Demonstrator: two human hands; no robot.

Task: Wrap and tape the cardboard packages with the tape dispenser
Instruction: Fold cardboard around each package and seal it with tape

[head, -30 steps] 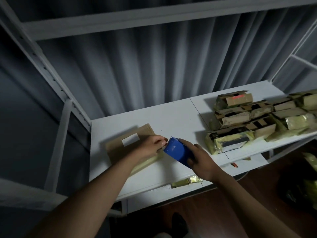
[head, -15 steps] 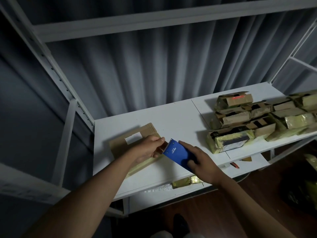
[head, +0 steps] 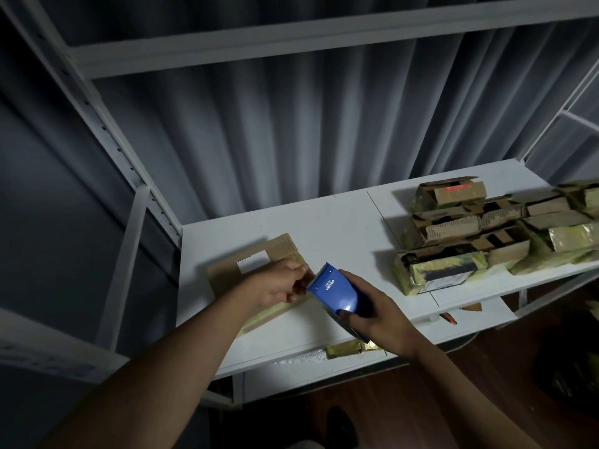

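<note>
Where grey curtains (head: 324,124) hang, taped packages (head: 470,241) crowd the white shelf (head: 340,228).

A packing storeroom: white metal shelving (head: 324,228) stacked with taped cardboard packages (head: 479,234).

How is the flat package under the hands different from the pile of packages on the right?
The flat package lies alone, mostly bare brown cardboard with a white label; the pile is many packages heaped together, mostly wrapped in shiny yellowish tape. A hand is over the flat package; nothing touches the pile. Both sit on the white shelf.
</note>
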